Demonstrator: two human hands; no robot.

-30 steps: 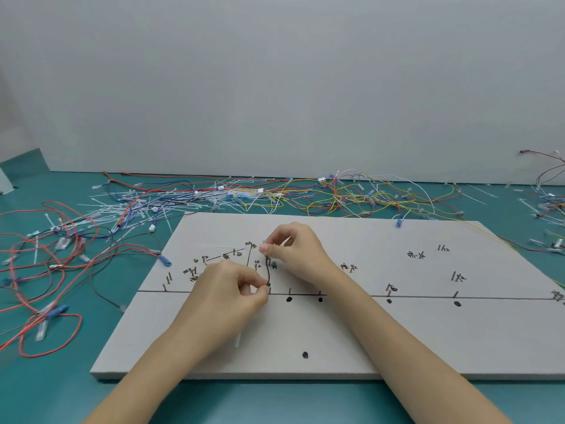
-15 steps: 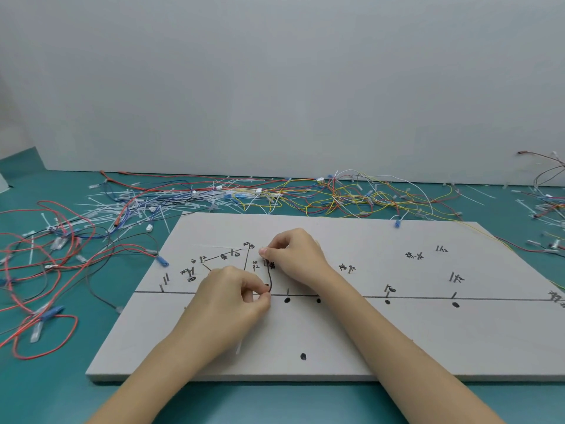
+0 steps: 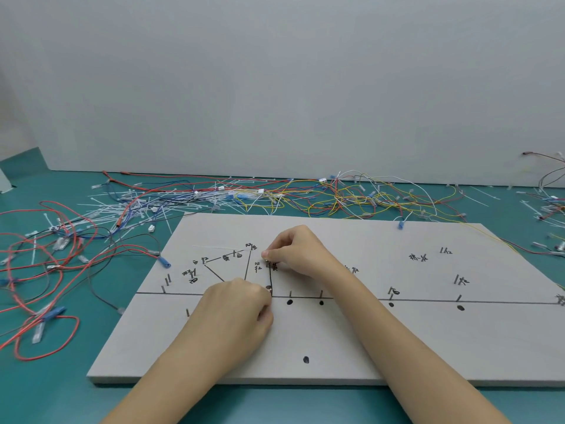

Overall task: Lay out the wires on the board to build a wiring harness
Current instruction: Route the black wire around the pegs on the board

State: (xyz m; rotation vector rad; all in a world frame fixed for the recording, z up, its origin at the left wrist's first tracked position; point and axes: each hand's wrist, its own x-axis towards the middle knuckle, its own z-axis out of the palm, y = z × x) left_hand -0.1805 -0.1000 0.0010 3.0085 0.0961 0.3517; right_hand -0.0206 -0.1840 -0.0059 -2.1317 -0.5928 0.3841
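Observation:
A grey board (image 3: 397, 347) with drawn black lines, dots and handwritten marks lies in front of me. A short black wire (image 3: 270, 278) runs nearly straight along a drawn branch line near the board's middle. My right hand (image 3: 298, 250) pinches the wire's upper end against the board. My left hand (image 3: 238, 310) pinches its lower end at the long horizontal line. Both hands rest on the board, with the wire stretched between them.
Loose red wires (image 3: 46, 270) with blue connectors lie left of the board. A tangle of yellow, white and red wires (image 3: 336, 197) and white cable ties (image 3: 128, 206) covers the teal table behind it. More wires (image 3: 550, 209) sit at the far right.
The black wire was bowed between my hands and is now pulled nearly straight. My left hand shifted slightly right and down along the horizontal line.

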